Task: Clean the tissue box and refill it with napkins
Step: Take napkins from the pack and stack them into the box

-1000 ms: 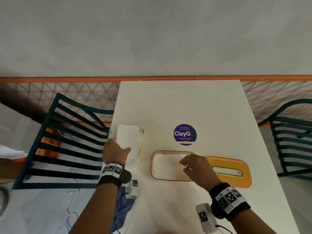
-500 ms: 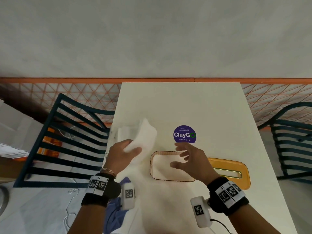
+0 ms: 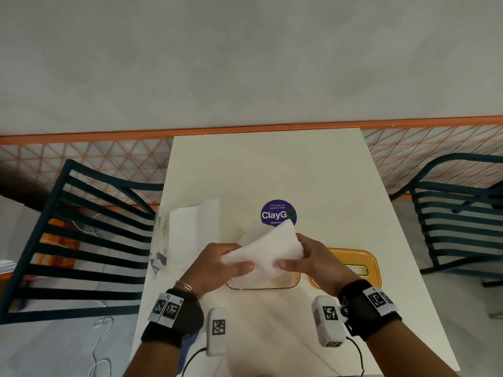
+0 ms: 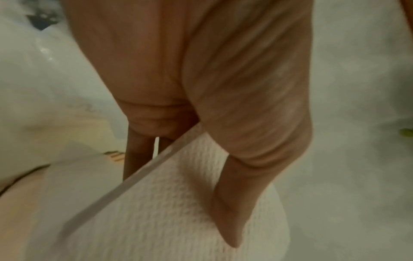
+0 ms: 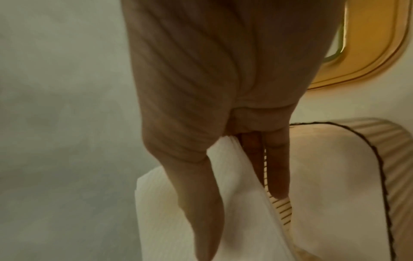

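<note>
Both hands hold one stack of white napkins (image 3: 266, 251) just above the open tissue box base (image 3: 258, 288), a cream tray with a dark rim. My left hand (image 3: 231, 263) pinches the stack's left end, thumb on top. In the left wrist view the thumb lies on the embossed napkins (image 4: 145, 220). My right hand (image 3: 296, 261) pinches the right end; the right wrist view shows the napkins (image 5: 236, 194) between thumb and fingers, with the box base (image 5: 335, 176) beyond. The orange lid (image 3: 353, 258) with its slot lies right of the base.
An opened pack of napkins (image 3: 190, 227) lies at the white table's (image 3: 272, 164) left edge. A round purple sticker (image 3: 277, 213) sits behind the box. Dark slatted chairs stand on the left (image 3: 89, 240) and right (image 3: 460, 213). A grey wall is behind the table.
My left hand lifted napkins from the pack and carried them right, over the box base. The right hand rose from the base and took hold of the stack's other end.
</note>
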`<action>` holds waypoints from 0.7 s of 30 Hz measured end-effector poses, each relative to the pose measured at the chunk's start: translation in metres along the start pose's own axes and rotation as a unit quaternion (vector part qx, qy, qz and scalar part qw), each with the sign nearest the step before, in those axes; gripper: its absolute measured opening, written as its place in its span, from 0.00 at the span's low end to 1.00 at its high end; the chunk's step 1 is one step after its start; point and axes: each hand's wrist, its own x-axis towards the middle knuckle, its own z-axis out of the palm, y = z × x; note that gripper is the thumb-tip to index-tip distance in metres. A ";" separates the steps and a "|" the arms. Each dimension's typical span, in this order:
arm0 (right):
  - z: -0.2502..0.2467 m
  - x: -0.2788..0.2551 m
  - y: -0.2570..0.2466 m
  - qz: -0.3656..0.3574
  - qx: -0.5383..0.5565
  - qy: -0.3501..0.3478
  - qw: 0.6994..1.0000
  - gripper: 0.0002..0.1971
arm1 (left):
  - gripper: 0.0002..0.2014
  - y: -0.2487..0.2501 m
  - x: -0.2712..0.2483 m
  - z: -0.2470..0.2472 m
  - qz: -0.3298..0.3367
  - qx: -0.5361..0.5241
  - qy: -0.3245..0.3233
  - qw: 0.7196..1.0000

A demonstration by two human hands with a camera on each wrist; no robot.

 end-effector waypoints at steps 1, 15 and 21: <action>0.000 -0.001 0.002 0.004 0.018 -0.006 1.000 0.31 | 0.17 -0.003 -0.001 0.004 -0.014 -0.047 -0.005 0.999; 0.021 -0.004 0.012 0.128 0.144 -0.009 0.981 0.25 | 0.21 -0.027 -0.018 0.049 -0.155 -0.483 0.004 0.862; 0.032 0.001 0.018 0.117 0.129 0.042 0.984 0.23 | 0.25 -0.041 -0.022 0.059 -0.165 -0.394 0.044 0.903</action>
